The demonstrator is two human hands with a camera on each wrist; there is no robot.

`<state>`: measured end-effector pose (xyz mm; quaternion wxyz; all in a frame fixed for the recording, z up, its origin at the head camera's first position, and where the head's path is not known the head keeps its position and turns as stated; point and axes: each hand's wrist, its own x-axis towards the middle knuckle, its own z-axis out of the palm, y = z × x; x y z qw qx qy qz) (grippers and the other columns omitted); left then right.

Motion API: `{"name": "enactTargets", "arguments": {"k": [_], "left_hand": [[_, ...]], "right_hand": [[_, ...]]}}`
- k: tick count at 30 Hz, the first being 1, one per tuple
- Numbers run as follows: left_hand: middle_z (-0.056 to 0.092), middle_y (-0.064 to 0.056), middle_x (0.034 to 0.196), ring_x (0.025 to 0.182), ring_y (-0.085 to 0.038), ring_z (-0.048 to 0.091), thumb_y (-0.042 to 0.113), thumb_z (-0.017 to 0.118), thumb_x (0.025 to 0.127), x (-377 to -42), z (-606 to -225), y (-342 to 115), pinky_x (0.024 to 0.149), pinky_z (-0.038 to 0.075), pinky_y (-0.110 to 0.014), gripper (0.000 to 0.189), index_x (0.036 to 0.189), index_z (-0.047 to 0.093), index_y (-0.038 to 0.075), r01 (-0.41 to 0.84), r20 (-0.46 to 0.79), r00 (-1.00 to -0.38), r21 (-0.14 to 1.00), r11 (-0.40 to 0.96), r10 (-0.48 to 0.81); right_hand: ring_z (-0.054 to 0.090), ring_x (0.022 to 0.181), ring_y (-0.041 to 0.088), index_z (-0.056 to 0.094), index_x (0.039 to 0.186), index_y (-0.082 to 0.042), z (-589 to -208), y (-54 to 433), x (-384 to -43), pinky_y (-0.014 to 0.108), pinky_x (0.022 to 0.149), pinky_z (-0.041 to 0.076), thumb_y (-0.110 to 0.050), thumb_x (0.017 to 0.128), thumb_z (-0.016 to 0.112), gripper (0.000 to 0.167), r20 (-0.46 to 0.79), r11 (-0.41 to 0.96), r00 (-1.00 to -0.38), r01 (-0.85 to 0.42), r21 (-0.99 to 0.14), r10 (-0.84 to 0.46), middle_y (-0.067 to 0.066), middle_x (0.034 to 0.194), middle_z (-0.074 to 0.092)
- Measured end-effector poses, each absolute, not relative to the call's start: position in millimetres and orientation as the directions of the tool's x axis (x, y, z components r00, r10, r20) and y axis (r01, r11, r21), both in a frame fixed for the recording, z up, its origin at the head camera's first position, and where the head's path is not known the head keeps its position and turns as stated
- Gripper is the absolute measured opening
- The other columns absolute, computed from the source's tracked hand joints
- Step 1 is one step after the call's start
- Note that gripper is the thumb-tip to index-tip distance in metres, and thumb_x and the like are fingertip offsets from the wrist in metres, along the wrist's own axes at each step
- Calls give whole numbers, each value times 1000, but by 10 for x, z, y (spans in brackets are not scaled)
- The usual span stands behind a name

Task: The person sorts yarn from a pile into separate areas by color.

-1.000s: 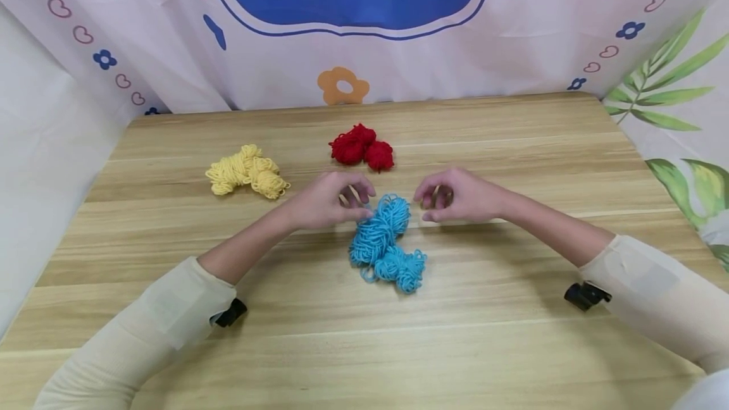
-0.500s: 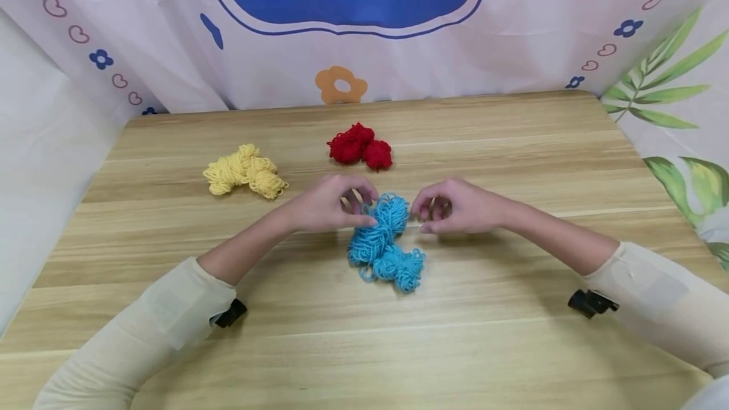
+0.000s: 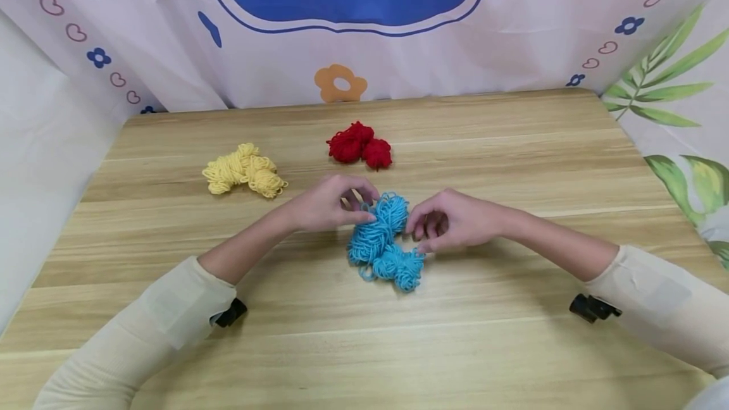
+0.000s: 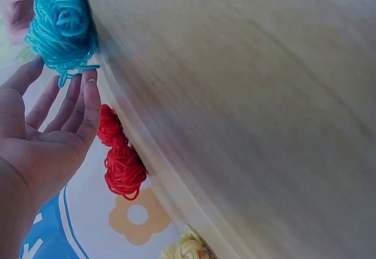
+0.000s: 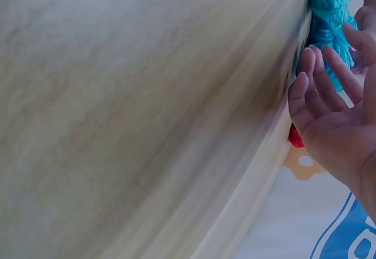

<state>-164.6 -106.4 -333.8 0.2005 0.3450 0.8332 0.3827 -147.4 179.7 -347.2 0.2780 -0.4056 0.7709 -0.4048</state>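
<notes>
While leaning both arms in over the wood-grain tabletop (image 3: 342, 359), flanks the larger blue hank (image 3: 373, 236) of yarn — and the smaller blue hank (image 3: 398, 267), touching it at its near right side — close to the middle of the table; has the left hand (image 3: 330, 202) bent in a wide, loose curve at the far left side of the larger blue hank, with thumb tip overlapping strands in the head view and fingertips right by the loose loops in the left wrist view; has the right hand (image 3: 462, 217) likewise relaxed, thumb well parted from fingers, with fingertips just beside the larger blue hank and thumb tip at the edge of the smaller blue hank; cannot tell true contact there from mere overlap; shows a two-lobed red yarn bundle (image 3: 359, 144) farther off, toward the printed cloth (image 3: 273, 74) with its orange flower (image 3: 355, 87), and a yellow yarn bundle (image 3: 246, 169) to its left, well apart; wears cream sleeves (image 3: 171, 309).
</notes>
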Motion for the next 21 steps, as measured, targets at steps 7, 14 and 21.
{"name": "enactTargets", "arguments": {"k": [7,14,21], "left_hand": [[71,-14,112,93,-24,72,10,77,94,-1660,-3337,-1057,89,60,-37,30,120,68,-2,415,-73,-678,782,464,731],[70,-14,112,94,-24,72,11,77,94,-1673,-3332,-1055,90,60,-38,30,120,68,-2,411,-73,-675,789,457,734],[70,-14,112,95,-24,71,11,76,94,-1668,-3323,-1057,90,60,-37,30,120,68,-1,403,-78,-681,790,462,728]], "right_hand": [[64,78,15,77,108,-7,-3483,1769,-1446,27,69,57,-14,90,82,20,-115,322,-460,-403,-857,-880,-3,97,73],[64,78,14,78,101,-8,-3457,1743,-1431,27,70,57,-12,90,82,12,-123,315,-429,-411,-855,-895,-4,93,73],[62,76,16,78,93,-6,-3437,1765,-1463,28,70,56,-6,93,78,1,-130,314,-436,-383,-869,-891,-3,85,72]]}}
